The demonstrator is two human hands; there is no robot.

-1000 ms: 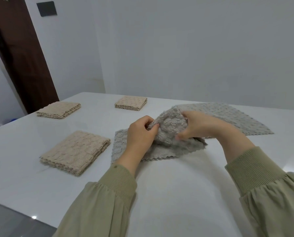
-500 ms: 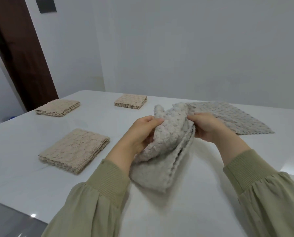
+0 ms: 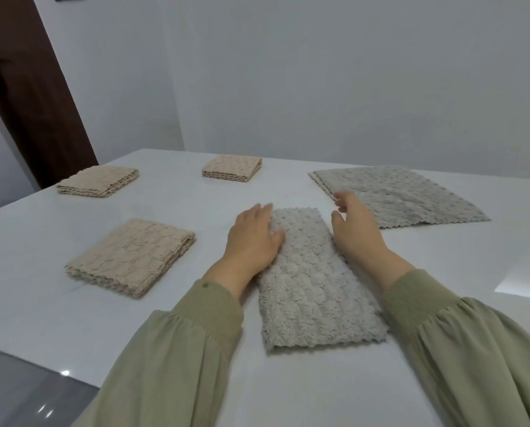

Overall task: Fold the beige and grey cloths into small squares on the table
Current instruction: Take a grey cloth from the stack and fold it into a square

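Where the white table (image 3: 42,241) stretches off to the left, three beige cloths lie already folded into thick small squares, well apart from one another: one far left (image 3: 99,181), one nearer (image 3: 131,257), and one at the far middle (image 3: 232,168). Each shows stacked, zigzag-cut layers along its edge and a puckered, bubbly weave. Right of them, the left hand (image 3: 253,238) rests flat on the far left edge of a grey cloth (image 3: 313,288), fingers straight and close together, thumb lying on the fabric. This grey cloth is folded into a long narrow strip that runs from the near edge of the table away between the two olive-green sleeves; its surface is fluffy and knobbly, its short ends scalloped. The right hand (image 3: 356,229) sits at the strip's far right edge, fingers loosely apart and holding nothing; whether it touches the cloth cannot be told. Beyond it, a second grey cloth (image 3: 411,192) lies wide and flat, two zigzag edges showing at its left corner.
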